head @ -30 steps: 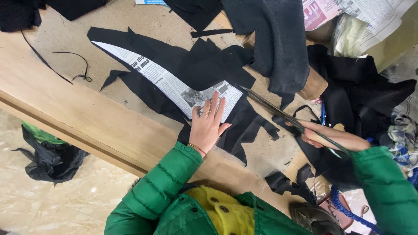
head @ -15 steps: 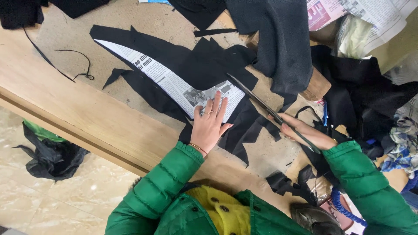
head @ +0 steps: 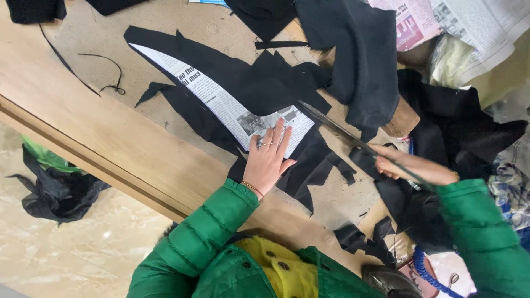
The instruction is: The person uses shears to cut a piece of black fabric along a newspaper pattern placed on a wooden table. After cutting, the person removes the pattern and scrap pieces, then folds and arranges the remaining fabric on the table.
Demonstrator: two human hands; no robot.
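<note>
The left hand (head: 269, 160) lies flat, fingers spread, pressing the newspaper pattern (head: 221, 99) onto the black cloth (head: 259, 83) on the table (head: 83, 127). The right hand (head: 411, 168) is clenched on the handles of long shears (head: 342, 129), whose tips now point at the pattern's near end; a second ago they lay farther right, so the blades have swung in toward the cloth edge. Cut scraps (head: 359, 240) lie near the table edge.

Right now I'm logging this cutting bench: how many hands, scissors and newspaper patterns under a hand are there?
Hands: 2, left hand flat on the pattern, right hand gripping the scissors
Scissors: 1
Newspaper pattern on black fabric: 1
Total: 4
</note>
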